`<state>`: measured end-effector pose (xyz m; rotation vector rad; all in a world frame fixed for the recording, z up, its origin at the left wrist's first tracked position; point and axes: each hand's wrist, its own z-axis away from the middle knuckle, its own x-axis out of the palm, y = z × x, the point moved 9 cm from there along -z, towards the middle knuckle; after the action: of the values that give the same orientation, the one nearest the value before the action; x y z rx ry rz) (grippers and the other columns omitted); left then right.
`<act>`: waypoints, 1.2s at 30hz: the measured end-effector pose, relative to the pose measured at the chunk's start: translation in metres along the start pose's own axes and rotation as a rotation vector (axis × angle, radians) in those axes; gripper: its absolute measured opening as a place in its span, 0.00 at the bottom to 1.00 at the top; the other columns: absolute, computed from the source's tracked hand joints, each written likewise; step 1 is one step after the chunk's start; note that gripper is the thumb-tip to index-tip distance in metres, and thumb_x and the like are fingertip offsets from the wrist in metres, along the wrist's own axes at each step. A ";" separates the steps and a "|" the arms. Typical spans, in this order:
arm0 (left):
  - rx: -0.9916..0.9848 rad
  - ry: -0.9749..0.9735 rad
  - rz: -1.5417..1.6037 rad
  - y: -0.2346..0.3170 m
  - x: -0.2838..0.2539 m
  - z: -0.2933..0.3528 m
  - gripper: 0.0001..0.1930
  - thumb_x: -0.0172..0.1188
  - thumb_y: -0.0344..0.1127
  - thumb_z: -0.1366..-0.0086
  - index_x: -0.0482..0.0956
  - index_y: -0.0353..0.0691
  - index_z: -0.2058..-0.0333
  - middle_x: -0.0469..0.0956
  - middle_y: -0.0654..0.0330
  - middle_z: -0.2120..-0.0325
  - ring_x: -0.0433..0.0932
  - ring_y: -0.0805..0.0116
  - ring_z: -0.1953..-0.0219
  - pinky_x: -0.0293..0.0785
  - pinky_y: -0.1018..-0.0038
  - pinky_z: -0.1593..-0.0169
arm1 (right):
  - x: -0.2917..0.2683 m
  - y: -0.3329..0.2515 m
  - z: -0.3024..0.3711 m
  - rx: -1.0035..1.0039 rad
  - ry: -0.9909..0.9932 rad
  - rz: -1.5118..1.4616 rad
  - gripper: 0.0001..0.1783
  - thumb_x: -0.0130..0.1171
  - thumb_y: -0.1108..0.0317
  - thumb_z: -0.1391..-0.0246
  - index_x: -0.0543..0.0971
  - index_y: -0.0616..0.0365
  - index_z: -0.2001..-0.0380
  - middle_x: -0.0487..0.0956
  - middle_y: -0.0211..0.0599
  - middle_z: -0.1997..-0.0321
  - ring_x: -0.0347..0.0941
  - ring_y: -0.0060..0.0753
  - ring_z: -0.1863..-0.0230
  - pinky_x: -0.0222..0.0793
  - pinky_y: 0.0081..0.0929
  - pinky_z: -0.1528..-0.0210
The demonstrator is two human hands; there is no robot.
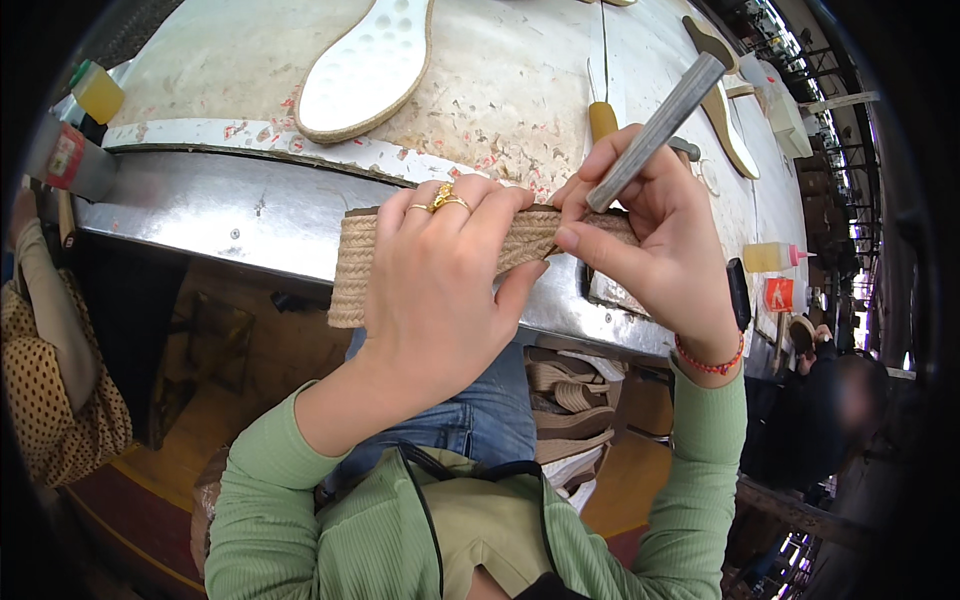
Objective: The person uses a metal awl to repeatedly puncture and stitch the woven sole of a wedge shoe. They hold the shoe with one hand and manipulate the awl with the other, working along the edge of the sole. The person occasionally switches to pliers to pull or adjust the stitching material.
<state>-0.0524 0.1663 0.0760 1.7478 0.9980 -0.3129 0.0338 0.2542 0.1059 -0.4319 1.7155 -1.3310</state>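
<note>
A wedge-shaped shoe sole wrapped in braided tan jute (352, 262) lies on its side at the bench's front edge. My left hand (440, 270), with a gold ring, is closed over the sole, its thumb and fingertips near the middle of the braid. From the right, my right hand (650, 225) pinches the braid between thumb and fingertips. A grey rod-shaped tool (660, 130) is also in my right hand, slanting up and right from between the fingers. Its lower tip and the exact point of the pinch are partly hidden by fingers.
A white-topped sole (365, 75) lies on the scuffed bench (230, 60), with a yellow-handled awl (602, 118) beyond my right hand. Glue bottles stand at left (97, 92) and right (770, 257). More wedge soles (575, 420) are piled below the bench. People sit at both sides.
</note>
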 end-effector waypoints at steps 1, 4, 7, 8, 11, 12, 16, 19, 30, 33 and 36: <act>-0.007 -0.007 -0.007 -0.001 0.001 0.000 0.20 0.67 0.35 0.50 0.76 0.40 0.57 0.76 0.56 0.60 0.74 0.56 0.55 0.61 0.61 0.48 | 0.000 -0.001 0.001 -0.021 0.001 0.025 0.22 0.63 0.83 0.55 0.66 0.63 0.56 0.75 0.38 0.62 0.74 0.23 0.62 0.71 0.22 0.54; 0.011 0.001 -0.008 0.001 0.001 0.000 0.20 0.66 0.35 0.49 0.75 0.40 0.57 0.74 0.57 0.62 0.73 0.57 0.56 0.61 0.61 0.48 | 0.000 0.001 0.003 -0.022 0.015 0.049 0.23 0.63 0.84 0.55 0.66 0.63 0.57 0.75 0.39 0.62 0.75 0.23 0.62 0.71 0.22 0.53; 0.023 0.010 -0.010 0.002 0.000 0.000 0.20 0.66 0.35 0.49 0.74 0.39 0.57 0.74 0.57 0.63 0.72 0.57 0.57 0.61 0.62 0.48 | 0.000 0.003 0.003 -0.001 0.028 0.049 0.22 0.63 0.84 0.55 0.66 0.63 0.58 0.76 0.40 0.62 0.75 0.23 0.62 0.71 0.22 0.54; 0.025 0.011 -0.011 0.002 0.000 0.000 0.20 0.66 0.35 0.49 0.74 0.39 0.56 0.74 0.57 0.63 0.72 0.57 0.57 0.61 0.62 0.48 | 0.001 0.003 0.003 -0.001 0.027 0.058 0.22 0.63 0.84 0.55 0.66 0.63 0.58 0.76 0.40 0.62 0.75 0.23 0.62 0.71 0.22 0.54; 0.009 -0.013 0.005 0.002 0.001 0.000 0.20 0.66 0.35 0.49 0.74 0.39 0.56 0.74 0.57 0.63 0.72 0.57 0.57 0.61 0.62 0.48 | 0.000 -0.001 0.002 -0.059 0.083 0.065 0.20 0.63 0.82 0.57 0.68 0.64 0.60 0.76 0.36 0.68 0.76 0.23 0.66 0.73 0.22 0.58; 0.008 -0.014 -0.001 0.002 0.001 0.000 0.20 0.66 0.35 0.49 0.74 0.39 0.56 0.74 0.57 0.63 0.72 0.57 0.57 0.61 0.62 0.48 | -0.002 0.000 0.002 -0.050 0.114 0.055 0.19 0.63 0.81 0.58 0.69 0.64 0.61 0.76 0.34 0.71 0.77 0.24 0.68 0.74 0.22 0.60; 0.001 -0.018 -0.019 0.002 0.002 0.001 0.20 0.66 0.35 0.49 0.74 0.39 0.56 0.73 0.57 0.63 0.72 0.56 0.57 0.61 0.62 0.49 | 0.002 0.002 0.004 0.018 0.072 0.126 0.22 0.63 0.83 0.55 0.66 0.63 0.58 0.75 0.37 0.64 0.74 0.22 0.60 0.71 0.21 0.55; 0.001 -0.018 -0.025 0.001 0.002 0.000 0.20 0.66 0.35 0.49 0.74 0.39 0.57 0.73 0.56 0.63 0.72 0.56 0.57 0.61 0.62 0.49 | 0.003 0.000 0.002 -0.005 0.082 0.155 0.22 0.63 0.83 0.55 0.66 0.63 0.57 0.75 0.36 0.64 0.73 0.22 0.60 0.71 0.20 0.55; 0.026 -0.025 -0.008 0.006 0.001 0.002 0.20 0.66 0.35 0.49 0.73 0.40 0.57 0.74 0.56 0.63 0.72 0.56 0.56 0.60 0.61 0.48 | -0.001 0.001 0.004 -0.034 0.039 0.088 0.22 0.64 0.82 0.55 0.66 0.63 0.58 0.75 0.35 0.65 0.74 0.23 0.62 0.71 0.23 0.54; 0.030 -0.021 -0.011 0.005 0.001 0.001 0.20 0.66 0.35 0.49 0.73 0.40 0.57 0.75 0.56 0.63 0.72 0.56 0.56 0.60 0.61 0.48 | 0.000 0.001 0.005 -0.020 0.036 0.098 0.22 0.64 0.83 0.55 0.66 0.62 0.58 0.75 0.35 0.65 0.74 0.23 0.62 0.71 0.22 0.54; 0.033 -0.013 -0.015 0.005 0.000 0.001 0.20 0.66 0.35 0.49 0.73 0.40 0.57 0.75 0.56 0.63 0.72 0.56 0.56 0.60 0.61 0.48 | 0.000 0.001 0.006 -0.009 0.056 0.127 0.22 0.63 0.83 0.54 0.65 0.63 0.58 0.75 0.35 0.65 0.74 0.22 0.61 0.71 0.21 0.54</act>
<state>-0.0482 0.1651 0.0790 1.7663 1.0023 -0.3512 0.0389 0.2507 0.1046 -0.2879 1.7661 -1.2543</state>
